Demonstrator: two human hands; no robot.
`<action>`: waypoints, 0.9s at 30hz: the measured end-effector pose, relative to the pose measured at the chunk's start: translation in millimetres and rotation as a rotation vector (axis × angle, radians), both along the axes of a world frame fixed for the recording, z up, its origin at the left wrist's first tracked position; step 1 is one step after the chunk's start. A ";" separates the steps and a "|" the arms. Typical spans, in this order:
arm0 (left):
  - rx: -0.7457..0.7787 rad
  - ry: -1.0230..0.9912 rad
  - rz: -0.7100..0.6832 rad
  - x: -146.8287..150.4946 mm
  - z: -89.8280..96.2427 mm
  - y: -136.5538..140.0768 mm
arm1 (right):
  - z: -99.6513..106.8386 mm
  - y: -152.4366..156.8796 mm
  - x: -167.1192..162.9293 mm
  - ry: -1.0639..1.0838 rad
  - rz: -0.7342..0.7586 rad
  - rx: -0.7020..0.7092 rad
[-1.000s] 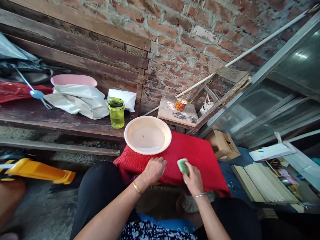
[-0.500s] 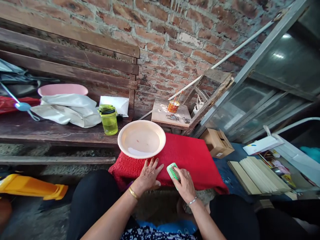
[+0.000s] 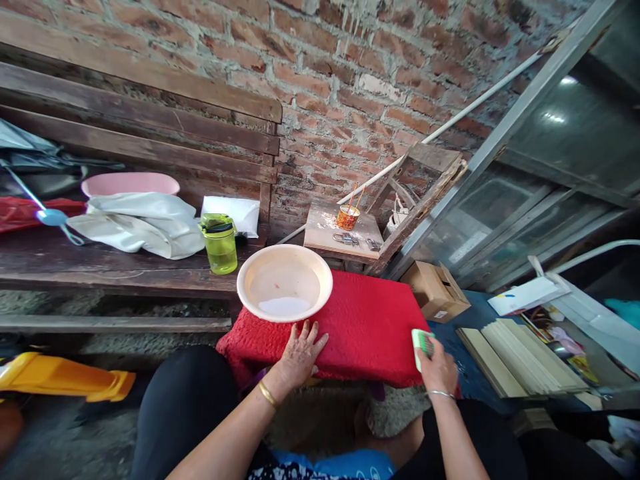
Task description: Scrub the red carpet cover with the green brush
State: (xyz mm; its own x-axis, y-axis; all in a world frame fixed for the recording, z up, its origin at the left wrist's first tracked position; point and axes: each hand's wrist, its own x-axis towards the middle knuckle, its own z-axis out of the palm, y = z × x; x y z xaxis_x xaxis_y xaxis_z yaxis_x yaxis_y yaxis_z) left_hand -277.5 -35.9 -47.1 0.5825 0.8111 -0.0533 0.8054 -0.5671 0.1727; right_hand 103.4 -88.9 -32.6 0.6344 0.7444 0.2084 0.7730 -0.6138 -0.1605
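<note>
My left hand point(image 3: 300, 353) lies with spread fingers on a red cloth point(image 3: 370, 313) draped over a low table, its fingertips close to the rim of a pale plastic basin point(image 3: 325, 300). Some liquid shows in the basin. Near the cloth's right edge, my right hand point(image 3: 439, 365) is closed around a green and white scrubbing brush point(image 3: 419, 341). The brush's underside is hidden, so I cannot tell whether its bristles press on the cloth.
A green water bottle point(image 3: 221, 250) stands on the wooden bench point(image 3: 125, 273) at the left. Behind the cloth are a small table point(image 3: 320, 233) with a patterned cup point(image 3: 347, 217) and padlocks. To the right sit a cardboard box point(image 3: 433, 293) and stacked pale boards point(image 3: 525, 357).
My right hand has moved to the right with the brush, from the middle of the cloth's front edge to its right end. My left hand has stayed by the basin.
</note>
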 end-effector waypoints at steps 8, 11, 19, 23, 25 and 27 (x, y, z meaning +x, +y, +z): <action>0.030 0.014 -0.007 -1.6 -18.3 2.1 | -18.9 58.8 -145.2 0.145 0.805 0.133; 0.064 0.018 -0.007 -1.2 -26.8 2.2 | -13.2 63.9 -122.2 0.063 0.734 0.061; 0.039 -0.009 -0.008 2.9 -14.4 -1.0 | 19.2 45.0 24.0 0.000 -0.156 -0.118; 0.019 0.001 -0.012 3.4 -7.2 -2.6 | 7.4 64.2 -18.8 0.038 0.132 -0.023; 0.022 0.001 -0.010 2.5 -9.5 -3.1 | -4.2 79.5 -72.2 0.086 0.447 0.075; 0.037 -0.005 -0.015 1.7 -16.7 -3.2 | -14.4 92.6 -129.0 0.113 0.722 0.144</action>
State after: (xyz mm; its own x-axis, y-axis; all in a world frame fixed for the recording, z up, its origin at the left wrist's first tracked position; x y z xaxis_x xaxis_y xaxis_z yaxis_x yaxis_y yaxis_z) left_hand -275.8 -39.1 -63.7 0.5946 0.8038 -0.0202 0.7961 -0.5849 0.1555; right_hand -25.6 3.7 -47.0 0.0214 0.9543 0.2982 0.9500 0.0735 -0.3034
